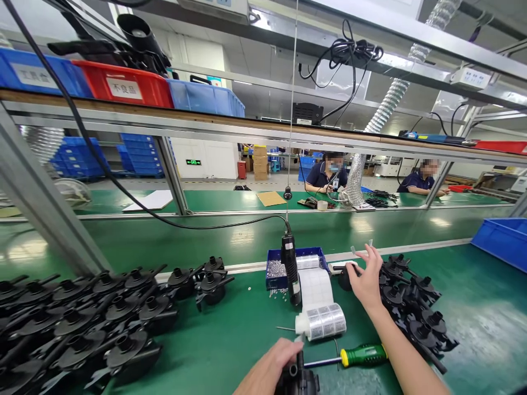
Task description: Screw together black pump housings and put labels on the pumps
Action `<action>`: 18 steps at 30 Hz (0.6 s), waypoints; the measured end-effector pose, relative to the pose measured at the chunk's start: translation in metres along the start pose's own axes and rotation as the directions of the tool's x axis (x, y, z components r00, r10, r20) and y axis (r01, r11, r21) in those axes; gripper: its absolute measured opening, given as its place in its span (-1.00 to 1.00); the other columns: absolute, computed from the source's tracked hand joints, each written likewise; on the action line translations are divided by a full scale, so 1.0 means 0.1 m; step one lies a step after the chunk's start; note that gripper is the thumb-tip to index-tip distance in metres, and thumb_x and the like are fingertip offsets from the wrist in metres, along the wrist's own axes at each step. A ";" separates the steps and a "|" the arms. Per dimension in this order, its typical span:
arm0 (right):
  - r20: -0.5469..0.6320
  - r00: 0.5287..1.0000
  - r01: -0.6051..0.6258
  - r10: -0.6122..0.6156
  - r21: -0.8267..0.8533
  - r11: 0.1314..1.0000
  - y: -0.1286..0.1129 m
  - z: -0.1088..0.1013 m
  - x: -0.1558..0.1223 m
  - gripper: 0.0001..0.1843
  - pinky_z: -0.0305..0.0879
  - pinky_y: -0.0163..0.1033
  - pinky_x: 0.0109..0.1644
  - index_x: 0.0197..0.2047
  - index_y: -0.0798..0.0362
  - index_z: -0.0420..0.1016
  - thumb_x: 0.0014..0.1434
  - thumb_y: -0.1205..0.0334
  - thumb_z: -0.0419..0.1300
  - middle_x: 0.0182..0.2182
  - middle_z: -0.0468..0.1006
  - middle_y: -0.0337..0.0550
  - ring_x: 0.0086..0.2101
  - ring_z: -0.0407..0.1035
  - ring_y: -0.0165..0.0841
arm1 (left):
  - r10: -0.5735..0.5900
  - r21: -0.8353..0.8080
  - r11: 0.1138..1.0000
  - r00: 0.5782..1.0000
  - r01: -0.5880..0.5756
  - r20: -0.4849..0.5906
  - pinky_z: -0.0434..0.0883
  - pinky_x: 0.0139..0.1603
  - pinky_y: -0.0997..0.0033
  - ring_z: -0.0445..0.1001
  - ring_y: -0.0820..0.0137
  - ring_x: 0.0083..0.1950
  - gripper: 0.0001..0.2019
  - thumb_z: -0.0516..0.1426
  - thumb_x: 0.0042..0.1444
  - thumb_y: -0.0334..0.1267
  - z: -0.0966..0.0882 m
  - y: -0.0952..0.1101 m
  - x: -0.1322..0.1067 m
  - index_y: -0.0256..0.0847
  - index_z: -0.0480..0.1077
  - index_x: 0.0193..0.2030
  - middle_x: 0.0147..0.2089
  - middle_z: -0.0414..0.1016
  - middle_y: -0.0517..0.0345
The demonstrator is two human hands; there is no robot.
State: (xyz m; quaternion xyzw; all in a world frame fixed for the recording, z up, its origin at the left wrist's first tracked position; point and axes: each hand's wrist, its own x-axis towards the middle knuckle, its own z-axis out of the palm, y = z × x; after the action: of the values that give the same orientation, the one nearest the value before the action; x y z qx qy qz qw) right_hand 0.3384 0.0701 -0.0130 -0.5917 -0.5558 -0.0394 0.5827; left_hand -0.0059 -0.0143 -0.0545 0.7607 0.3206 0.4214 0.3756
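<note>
My left hand (275, 363) is closed round the top of a black plastic part (297, 378) at the bottom edge of the view. My right hand (365, 278) reaches forward with fingers spread, resting on a black part (345, 276) at the edge of a pile of black parts (415, 307) on my right. Between my hands lie a roll of white labels (321, 321) and a green-handled screwdriver (362, 355). A black electric screwdriver (290, 269) hangs on a cable just left of the labels.
A blue tray of small screws (275, 270) sits behind the hanging driver. Many black parts (90, 318) cover the green mat on the left. A blue bin (500, 241) stands far right. Two people work across the belt (329, 174). Bins line the shelf above.
</note>
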 end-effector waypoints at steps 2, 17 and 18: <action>-0.032 0.999 -0.028 0.029 0.031 0.999 -0.02 -0.03 0.02 -0.24 0.69 -0.09 0.02 0.53 -0.04 0.14 0.39 0.08 0.31 0.41 0.05 0.26 0.17 0.50 -0.09 | 0.008 -0.001 1.000 1.000 -0.008 -0.014 0.71 -0.09 0.18 0.65 0.23 -0.19 -0.59 0.07 0.42 0.11 -0.08 0.00 0.05 -0.10 0.62 -0.03 -0.22 0.61 0.01; 0.100 0.993 -0.025 -0.056 0.668 0.744 -1.64 0.33 -0.94 -0.36 0.72 -0.13 0.09 0.42 -0.25 0.32 0.43 0.52 0.22 0.43 0.13 0.06 0.27 0.47 -0.20 | 0.506 0.257 0.845 0.856 -0.468 -0.104 0.46 0.57 0.19 0.25 0.22 0.61 -0.28 0.15 0.27 -0.57 -0.18 -0.03 0.21 -0.19 0.09 0.54 0.54 0.19 -0.28; 0.154 0.987 -0.066 -0.055 0.683 0.727 -1.63 0.38 -1.00 -0.39 0.70 -0.10 0.12 0.43 -0.26 0.31 0.46 0.48 0.20 0.44 0.12 0.06 0.29 0.45 -0.18 | 0.509 0.234 0.846 0.856 -0.479 -0.090 0.45 0.58 0.21 0.27 0.25 0.60 -0.27 0.13 0.27 -0.58 -0.18 -0.03 0.20 -0.18 0.09 0.54 0.52 0.24 -0.25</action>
State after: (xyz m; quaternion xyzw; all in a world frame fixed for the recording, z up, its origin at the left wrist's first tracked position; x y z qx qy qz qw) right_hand 0.1628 -0.0118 0.0109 -0.3373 -0.5751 0.2191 0.7124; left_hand -0.0139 0.0090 -0.0424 0.8183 0.1820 0.5244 0.1494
